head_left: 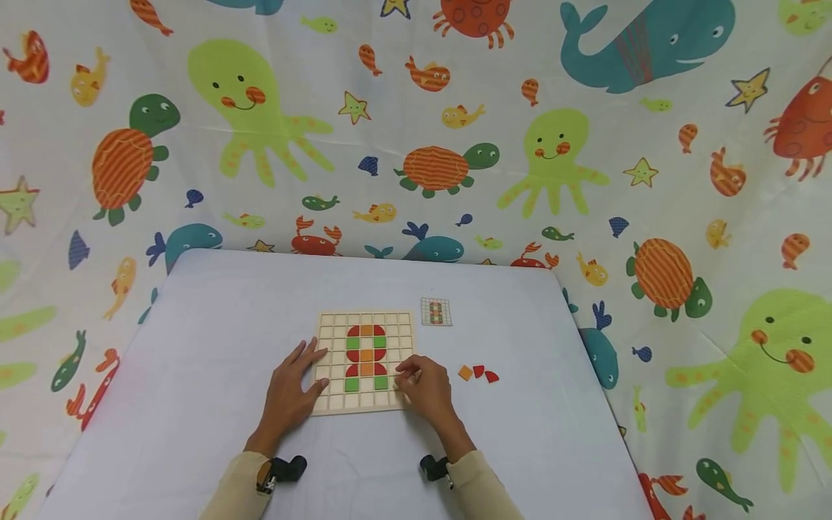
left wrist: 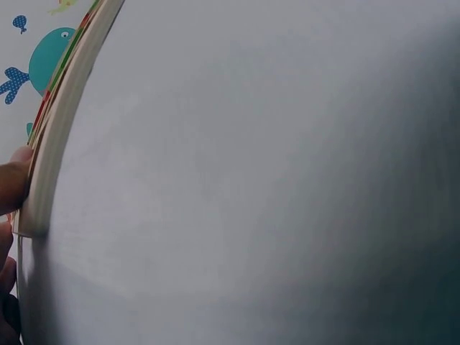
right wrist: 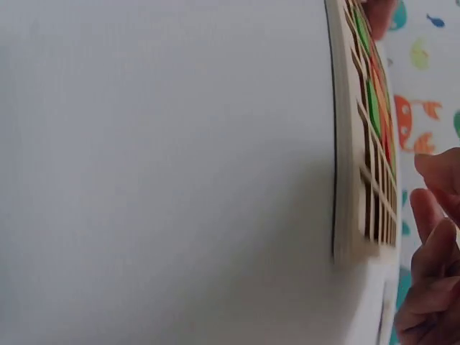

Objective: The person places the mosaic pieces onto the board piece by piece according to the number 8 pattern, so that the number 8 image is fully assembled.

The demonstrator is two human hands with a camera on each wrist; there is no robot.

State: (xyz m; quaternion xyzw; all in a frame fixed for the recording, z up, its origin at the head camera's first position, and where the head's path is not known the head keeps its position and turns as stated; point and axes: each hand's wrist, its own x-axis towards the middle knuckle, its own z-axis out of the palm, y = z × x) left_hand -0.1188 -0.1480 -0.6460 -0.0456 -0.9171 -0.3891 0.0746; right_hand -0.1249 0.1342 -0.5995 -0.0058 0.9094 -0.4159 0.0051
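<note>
A square wooden grid board (head_left: 365, 401) lies on the table, with red rounded pieces, orange squares and green squares (head_left: 380, 382) set in a column of its cells. My left hand (head_left: 289, 390) rests at the board's left side, fingertips along the edge and thumb over the lower left cells. In the left wrist view, the tips of its fingers (left wrist: 13, 188) touch the board's corner. Over the right edge hovers my right hand (head_left: 425, 390), fingers loosely bent. In the right wrist view its fingers (right wrist: 435, 244) are apart above the board, with no piece visible between them.
An orange square (head_left: 465, 373) and two red rounded pieces (head_left: 492, 377) lie right of the board. Behind its right corner is a small pattern card (head_left: 445, 313). A white cloth covers the table (head_left: 214, 332); a curtain printed with sea animals hangs behind.
</note>
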